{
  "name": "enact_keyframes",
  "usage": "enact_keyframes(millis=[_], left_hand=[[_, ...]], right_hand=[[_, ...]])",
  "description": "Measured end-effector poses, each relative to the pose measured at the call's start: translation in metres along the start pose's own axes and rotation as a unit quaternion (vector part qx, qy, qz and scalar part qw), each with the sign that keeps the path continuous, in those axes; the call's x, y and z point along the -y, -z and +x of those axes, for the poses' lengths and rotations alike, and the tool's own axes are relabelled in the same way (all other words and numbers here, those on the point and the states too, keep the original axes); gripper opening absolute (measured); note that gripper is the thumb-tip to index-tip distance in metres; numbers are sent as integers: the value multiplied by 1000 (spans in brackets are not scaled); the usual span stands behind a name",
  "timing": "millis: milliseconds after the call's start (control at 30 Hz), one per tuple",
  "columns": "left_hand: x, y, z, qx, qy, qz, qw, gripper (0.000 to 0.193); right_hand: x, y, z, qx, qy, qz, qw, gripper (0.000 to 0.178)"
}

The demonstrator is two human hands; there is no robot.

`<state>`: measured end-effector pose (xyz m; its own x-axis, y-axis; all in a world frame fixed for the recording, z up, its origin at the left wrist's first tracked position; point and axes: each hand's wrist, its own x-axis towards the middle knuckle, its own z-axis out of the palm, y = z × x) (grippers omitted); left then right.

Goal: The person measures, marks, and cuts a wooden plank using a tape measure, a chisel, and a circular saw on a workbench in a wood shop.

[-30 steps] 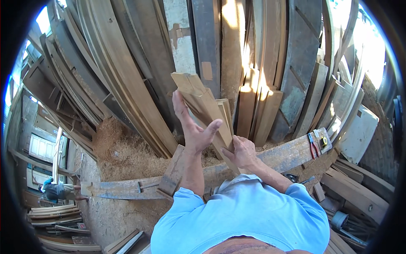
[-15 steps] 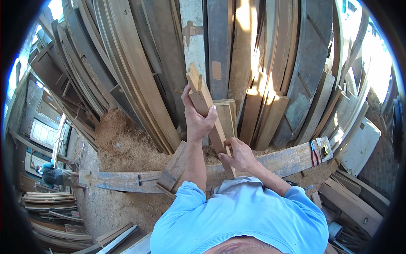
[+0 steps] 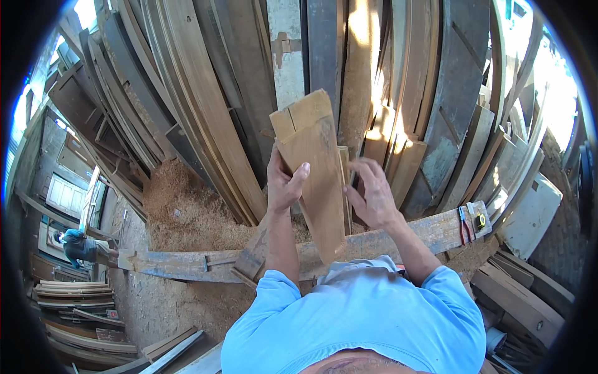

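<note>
A light brown wooden board (image 3: 321, 168) stands tilted in front of me, its broad face toward me and its far end stepped with a notched, paler strip. My left hand (image 3: 284, 187) grips its left edge, thumb over the face; the fingers behind are hidden. Just off the right edge is my right hand (image 3: 377, 196), thumb and fingers apart, with nothing seen in it. I cannot tell whether its fingertips touch the board. Below both hands runs a long worn plank bench (image 3: 414, 238), near which the board's lower end comes down.
Pliers with red handles (image 3: 465, 225) and a yellow tape measure (image 3: 479, 221) lie at the bench's right end. A wood block (image 3: 252, 257) leans on its left part. Tall planks (image 3: 193, 93) line the back above heaped sawdust (image 3: 187, 209). Another person (image 3: 84, 248) stands far left.
The board has turned from its narrow edge to its broad face. My right hand has come off its lower part and moved up and to the right, fingers spreading.
</note>
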<state>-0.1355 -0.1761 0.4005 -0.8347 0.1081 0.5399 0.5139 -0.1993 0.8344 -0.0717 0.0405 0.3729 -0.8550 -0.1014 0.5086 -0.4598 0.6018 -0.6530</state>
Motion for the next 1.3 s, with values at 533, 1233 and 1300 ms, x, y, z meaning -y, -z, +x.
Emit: enact_keyframes(millis=[533,1233,1300], left_hand=[[19,2,-19,17,20,-68,997,47],[122,8,-83,53,118,11,992,68],[123,2,-101,67,163,38,984,71]], right_hand=[[56,21,66,-145,117,-88,978,34],[-47,11,7,68,-80,426,898,50],[-46,12,-4,50,-82,425,900,47]])
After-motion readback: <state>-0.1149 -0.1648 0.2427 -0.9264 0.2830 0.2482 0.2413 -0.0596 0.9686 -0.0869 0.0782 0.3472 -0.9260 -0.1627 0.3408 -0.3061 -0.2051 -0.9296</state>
